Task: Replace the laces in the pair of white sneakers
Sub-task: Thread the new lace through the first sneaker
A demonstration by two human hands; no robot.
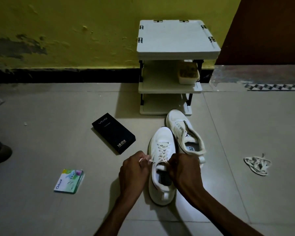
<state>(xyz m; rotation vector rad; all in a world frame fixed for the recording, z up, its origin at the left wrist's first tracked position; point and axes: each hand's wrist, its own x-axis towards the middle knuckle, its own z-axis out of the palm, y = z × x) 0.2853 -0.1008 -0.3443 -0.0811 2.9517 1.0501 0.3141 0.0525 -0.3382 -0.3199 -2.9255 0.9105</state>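
Both hands grip the lace [162, 150] of the near sneaker [160, 135] at the middle of the floor [58, 142], left hand [134, 169] pinching one end, right hand [184, 167] curled round the other, likely to pull the lacing snug, while the unlaced sneaker [175, 120] lies beside.

Floor [58, 108]: smooth pale tiles with a dull sheen and thin grout lines. Wall [75, 23]: matt yellow-green paint, rough, blistered and flaked to grey at the left. Rack [175, 40]: smooth white plastic shelves on black posts. The tub [188, 77] on its middle shelf is pale plastic. Black box [112, 133]: matt card with shiny print. Packet [68, 181]: glossy printed card. Near sneaker [162, 138] and far sneaker [175, 120]: smooth white leather-like uppers, with soft cloth lining at the collars. Lace [163, 150] and loose laces [257, 165]: flat woven cloth, off-white.
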